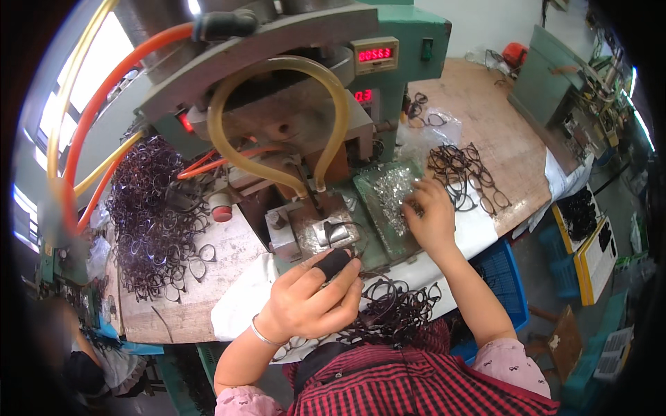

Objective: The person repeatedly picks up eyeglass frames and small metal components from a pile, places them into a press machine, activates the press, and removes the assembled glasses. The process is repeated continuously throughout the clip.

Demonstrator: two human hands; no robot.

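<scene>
Silvery metal bits [390, 188] glint in a green tray [397, 245], and the right hand [437, 218] is curled over them; from here I can't tell whether that grip is open or pinching one. The left hand [316, 295] looks closed on a dark eyeglass frame [352, 224], whose curved part lies at the small metal block [336, 234] beneath the press [277, 121]. A black piece [333, 264] at those fingertips hides the exact contact.

To my eye, doing this well means lifting a single bit at a time, keeping the frame steady against the block, and leaving fingertips out from under the press.

An amber hose [340, 132] loops down close above the work. Tangled frames [395, 308] crowd the near edge by the lap and could snag a wrist. A bigger heap [149, 215] covers the desk [475, 97] at left, beyond a red button [221, 207]; loose frames [463, 172] lie past the tray.
</scene>
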